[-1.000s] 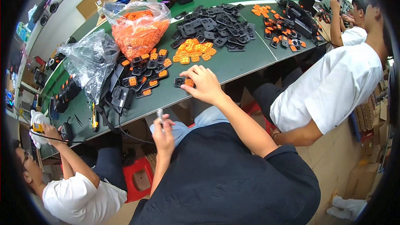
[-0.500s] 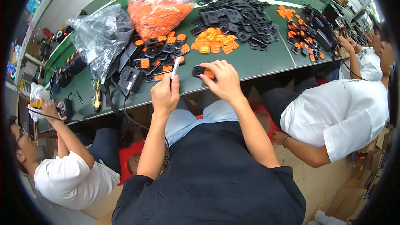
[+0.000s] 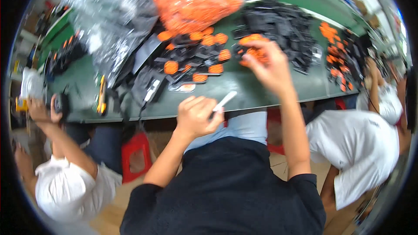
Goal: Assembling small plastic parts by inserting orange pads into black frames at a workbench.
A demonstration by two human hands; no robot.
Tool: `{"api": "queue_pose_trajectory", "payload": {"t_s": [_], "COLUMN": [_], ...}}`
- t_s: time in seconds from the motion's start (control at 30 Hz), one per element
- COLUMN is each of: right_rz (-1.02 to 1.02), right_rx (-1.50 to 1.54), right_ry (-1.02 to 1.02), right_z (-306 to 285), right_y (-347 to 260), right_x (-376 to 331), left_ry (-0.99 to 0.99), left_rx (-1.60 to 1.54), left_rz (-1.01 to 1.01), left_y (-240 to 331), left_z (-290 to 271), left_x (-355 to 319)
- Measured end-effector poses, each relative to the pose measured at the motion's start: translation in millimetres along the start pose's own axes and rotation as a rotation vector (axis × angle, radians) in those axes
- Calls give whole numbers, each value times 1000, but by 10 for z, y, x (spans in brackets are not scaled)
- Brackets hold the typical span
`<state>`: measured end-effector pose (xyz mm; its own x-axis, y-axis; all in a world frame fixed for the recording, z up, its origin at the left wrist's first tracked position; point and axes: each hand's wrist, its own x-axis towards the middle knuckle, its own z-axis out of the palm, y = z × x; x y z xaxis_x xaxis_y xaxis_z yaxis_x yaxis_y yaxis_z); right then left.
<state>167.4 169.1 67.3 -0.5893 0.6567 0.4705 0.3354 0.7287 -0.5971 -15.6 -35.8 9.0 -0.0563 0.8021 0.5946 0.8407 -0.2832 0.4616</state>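
Note:
My left hand (image 3: 198,115) is closed around a slim white stick-like tool (image 3: 226,100), near the table's front edge. Farther forward, my right hand (image 3: 272,65) reaches to the pile of orange square pads (image 3: 251,39). Between its bent fingers is a black part (image 3: 239,51) with a round opening, orange showing beside it. Blur and the fingers hide how much of that orange belongs to the part. To the left lies a heap of black parts fitted with orange pads (image 3: 171,67).
Behind stand a clear bag of orange pads (image 3: 191,6) and a crumpled plastic bag (image 3: 117,26). A heap of black plates (image 3: 278,26) lies at the back right. A yellow utility knife (image 3: 102,98) is at left. People in white shirts sit on both sides (image 3: 80,187).
My hands have moved apart: the left came back toward the table edge with the white tool, and the right went forward to the orange pads. The whole view has shifted too.

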Motion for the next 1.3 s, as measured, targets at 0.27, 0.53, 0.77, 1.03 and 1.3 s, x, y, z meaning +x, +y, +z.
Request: {"api": "queue_pose_trajectory", "payload": {"t_s": [0.27,0.53,0.77,1.03,1.3], "right_rz": [-495,-403,-401,-439,-484], "right_rx": [-131,-112,-98,39,-11], "right_ry": [-378,-416,-327,-193,-46], "right_z": [776,994,1149,1255,1412], "right_y": [-95,-178,-190,-48,74], "right_x": [728,530,454,573,463], "left_ry": [-41,-34,-38,-54,-110], "left_rx": [57,31,55,85,-87], "left_rz": [-87,-151,-132,-144,-324], "left_y": [26,36,58,18,-41], "left_z": [66,53,33,37,110], "left_x": [90,133,87,134,72]}}
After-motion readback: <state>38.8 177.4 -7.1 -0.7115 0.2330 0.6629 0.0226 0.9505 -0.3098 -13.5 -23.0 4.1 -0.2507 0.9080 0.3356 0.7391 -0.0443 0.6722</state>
